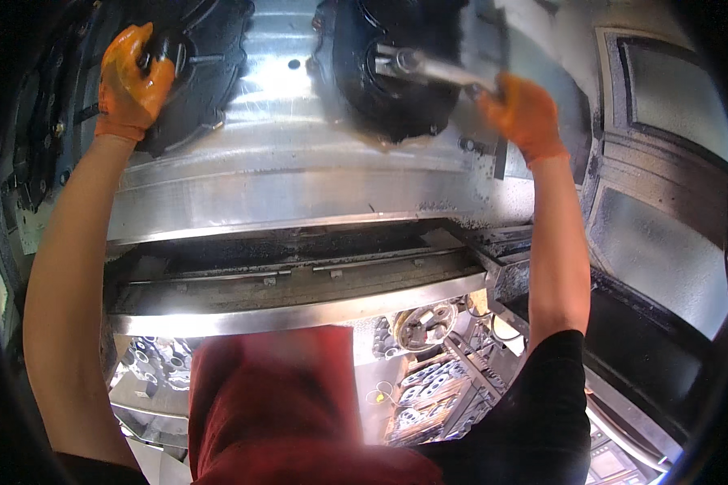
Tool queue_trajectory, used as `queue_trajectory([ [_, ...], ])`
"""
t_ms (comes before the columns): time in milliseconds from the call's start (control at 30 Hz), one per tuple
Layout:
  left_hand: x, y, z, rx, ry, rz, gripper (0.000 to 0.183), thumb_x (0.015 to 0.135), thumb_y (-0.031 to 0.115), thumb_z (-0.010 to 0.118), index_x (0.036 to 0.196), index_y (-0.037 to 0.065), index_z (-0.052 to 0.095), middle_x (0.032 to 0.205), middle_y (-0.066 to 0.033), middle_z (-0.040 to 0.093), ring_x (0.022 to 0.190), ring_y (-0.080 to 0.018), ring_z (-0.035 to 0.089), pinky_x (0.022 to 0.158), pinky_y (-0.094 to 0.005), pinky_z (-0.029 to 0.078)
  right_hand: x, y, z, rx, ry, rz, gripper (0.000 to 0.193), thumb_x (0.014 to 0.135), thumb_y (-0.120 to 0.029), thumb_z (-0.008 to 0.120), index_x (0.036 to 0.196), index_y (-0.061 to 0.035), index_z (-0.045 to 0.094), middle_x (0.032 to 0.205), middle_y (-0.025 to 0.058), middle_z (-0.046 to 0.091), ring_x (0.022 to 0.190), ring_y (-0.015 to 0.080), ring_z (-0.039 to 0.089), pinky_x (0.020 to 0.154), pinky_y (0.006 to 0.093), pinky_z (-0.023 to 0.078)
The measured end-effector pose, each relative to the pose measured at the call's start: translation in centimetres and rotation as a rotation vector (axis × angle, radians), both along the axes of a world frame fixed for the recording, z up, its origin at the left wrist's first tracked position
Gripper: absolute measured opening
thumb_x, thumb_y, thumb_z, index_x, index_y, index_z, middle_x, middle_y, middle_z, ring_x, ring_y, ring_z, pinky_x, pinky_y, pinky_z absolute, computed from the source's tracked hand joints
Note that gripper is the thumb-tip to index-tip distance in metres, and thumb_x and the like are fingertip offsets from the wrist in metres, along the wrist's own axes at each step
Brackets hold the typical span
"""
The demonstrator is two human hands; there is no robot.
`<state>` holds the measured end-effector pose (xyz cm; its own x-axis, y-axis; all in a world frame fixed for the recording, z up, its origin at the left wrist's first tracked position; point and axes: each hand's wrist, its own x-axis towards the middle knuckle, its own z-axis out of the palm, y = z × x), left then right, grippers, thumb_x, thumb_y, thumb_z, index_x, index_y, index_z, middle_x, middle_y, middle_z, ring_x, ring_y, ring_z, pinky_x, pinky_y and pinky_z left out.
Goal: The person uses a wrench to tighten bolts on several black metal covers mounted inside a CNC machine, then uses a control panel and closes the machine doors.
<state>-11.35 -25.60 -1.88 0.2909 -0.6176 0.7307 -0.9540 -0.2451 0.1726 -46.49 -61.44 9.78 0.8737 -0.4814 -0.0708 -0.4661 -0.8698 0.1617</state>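
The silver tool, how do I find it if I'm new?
Find the big metal surface up top. Toward the right, the orange-gloved right hand holds the tool over a black part. It's long and silver, unlike that part.

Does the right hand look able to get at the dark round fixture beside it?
Probably yes: the right hand is near the dark round fixture, and no barrier shows between them, though the metal tool it grips spans that gap.

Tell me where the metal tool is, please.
The metal tool is in the right hand, partly over a black part, near the head view's top, right of centre.
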Motion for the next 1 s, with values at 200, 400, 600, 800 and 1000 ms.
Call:
queue_trajectory([
  [200, -0.3, 0.1, 0.5, 0.040, 0.070, -0.010, 0.039, 0.078, 0.011, 0.069, 0.115, -0.002, 0.062, 0.112, -0.0225, 0.063, 0.107, -0.0397, 0.058, 0.098, -0.0452, 0.045, -4.1, 9.1, -2.0, 0.116, -0.079, -0.537, 0.043, 0.087, -0.051, 0.060, 0.091, -0.0095, 0.070, 0.085, 0.0188, 0.069, 0.086, 0.0384, 0.068, 0.073, 0.0468, 0.053],
  [400, -1.7, 0.1, 1.0, 0.025, -0.091, -0.008, 0.043, 0.077, 0.013, 0.070, 0.115, -0.003, 0.058, 0.115, -0.0231, 0.060, 0.111, -0.0424, 0.054, 0.102, -0.0490, 0.041, -4.5, 6.7, 0.1, 0.298, -0.233, -0.512, 0.039, 0.091, -0.046, 0.057, 0.089, -0.0085, 0.068, 0.077, 0.0162, 0.069, 0.079, 0.0357, 0.069, 0.070, 0.0446, 0.053],
  [600, -2.1, 0.8, 1.5, 0.145, 0.101, -0.025, 0.052, 0.080, 0.009, 0.069, 0.127, -0.005, 0.049, 0.124, -0.0234, 0.051, 0.120, -0.0459, 0.048, 0.107, -0.0533, 0.036, 4.5, -5.0, 3.7, 0.128, -0.317, -0.331, 0.044, 0.092, -0.049, 0.052, 0.099, -0.0102, 0.070, 0.094, 0.0206, 0.069, 0.092, 0.0401, 0.065, 0.079, 0.0483, 0.050],
  [800, -1.9, 1.0, 1.2, 0.189, 0.053, -0.002, 0.048, 0.076, 0.007, 0.068, 0.121, -0.004, 0.053, 0.121, -0.0215, 0.051, 0.115, -0.0428, 0.051, 0.106, -0.0520, 0.039, 11.2, -12.6, -0.4, 0.086, -0.063, -0.214, 0.049, 0.093, -0.054, 0.049, 0.092, -0.0110, 0.073, 0.094, 0.0175, 0.070, 0.092, 0.0390, 0.065, 0.080, 0.0459, 0.051],
  [1000, -2.1, 0.4, 2.2, 0.178, 0.106, 0.031, 0.043, 0.075, 0.005, 0.070, 0.115, -0.002, 0.056, 0.115, -0.0185, 0.055, 0.111, -0.0405, 0.054, 0.104, -0.0493, 0.041, 13.6, -17.4, -1.6, 0.076, -0.113, 0.107, 0.043, 0.092, -0.050, 0.054, 0.092, -0.0099, 0.071, 0.090, 0.0170, 0.070, 0.087, 0.0381, 0.065, 0.076, 0.0455, 0.051],
])
